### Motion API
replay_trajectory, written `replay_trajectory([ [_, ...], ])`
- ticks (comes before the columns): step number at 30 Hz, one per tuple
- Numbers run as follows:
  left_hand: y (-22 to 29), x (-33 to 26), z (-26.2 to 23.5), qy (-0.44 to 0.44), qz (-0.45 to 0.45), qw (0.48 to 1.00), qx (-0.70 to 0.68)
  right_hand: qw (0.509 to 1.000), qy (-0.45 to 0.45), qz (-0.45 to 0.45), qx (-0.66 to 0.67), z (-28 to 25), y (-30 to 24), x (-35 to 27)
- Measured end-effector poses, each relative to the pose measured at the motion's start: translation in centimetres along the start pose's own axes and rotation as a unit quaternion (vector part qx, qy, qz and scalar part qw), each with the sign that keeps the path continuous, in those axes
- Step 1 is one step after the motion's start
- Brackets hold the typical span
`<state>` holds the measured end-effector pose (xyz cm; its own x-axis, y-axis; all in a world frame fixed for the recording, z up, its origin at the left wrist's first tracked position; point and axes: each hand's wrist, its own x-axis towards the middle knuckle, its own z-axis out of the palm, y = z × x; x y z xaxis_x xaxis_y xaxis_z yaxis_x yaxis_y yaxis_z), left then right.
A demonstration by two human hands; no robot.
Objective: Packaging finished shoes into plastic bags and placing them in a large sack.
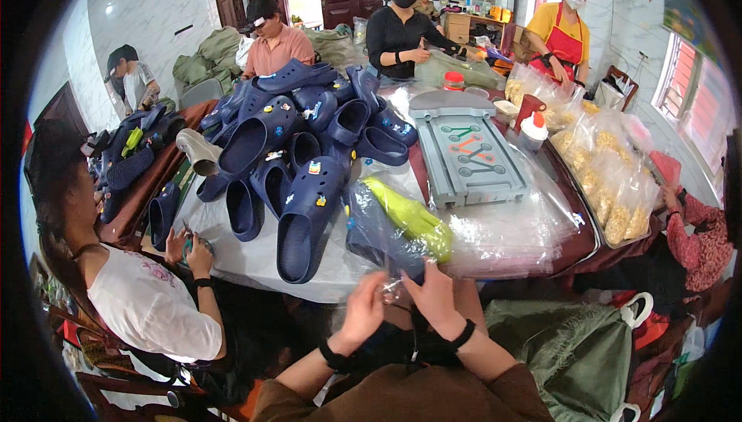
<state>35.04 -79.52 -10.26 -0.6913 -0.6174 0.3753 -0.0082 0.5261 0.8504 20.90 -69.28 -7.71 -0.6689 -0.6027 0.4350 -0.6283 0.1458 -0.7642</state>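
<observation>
A clear plastic bag [360,204] lies at the table's near edge, with a navy clog [382,229] and a lime-green piece [408,219], perhaps another clog, inside it. My left hand [365,307] is closed, its fingers pinching the crumpled near end of the bag. Beside it, my right hand [434,300] grips the same end from the other side, a short gap from the left. Just left of the bag stands a navy clog with colourful charms [311,217], part of a heap of similar clogs [267,132].
Behind the bag sits a grey plastic case [468,148], with flat clear bags [502,240] in front of it. A tray of filled bags [610,182] and a red-capped bottle [533,128] stand right. A person in white [151,298] works close on my left; a green sack [553,356] lies right.
</observation>
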Motion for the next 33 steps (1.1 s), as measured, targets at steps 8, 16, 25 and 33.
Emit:
replay_trajectory([
  [8,-1.1,1.7,-3.1,0.031,0.064,0.991,0.117,0.996,-0.022,-0.077,-0.028,2.9,1.8,0.6],
  [16,-1.8,2.0,-7.0,0.187,0.047,0.916,0.353,0.989,-0.015,-0.091,-0.113,-4.4,-1.5,2.4],
  [25,-3.8,2.0,-7.9,0.127,0.075,0.923,0.354,0.953,-0.132,-0.093,-0.257,1.1,0.7,7.9],
  [33,-3.8,2.5,-8.4,0.141,0.097,0.927,0.334,0.961,-0.156,-0.047,-0.225,1.6,0.5,5.8],
])
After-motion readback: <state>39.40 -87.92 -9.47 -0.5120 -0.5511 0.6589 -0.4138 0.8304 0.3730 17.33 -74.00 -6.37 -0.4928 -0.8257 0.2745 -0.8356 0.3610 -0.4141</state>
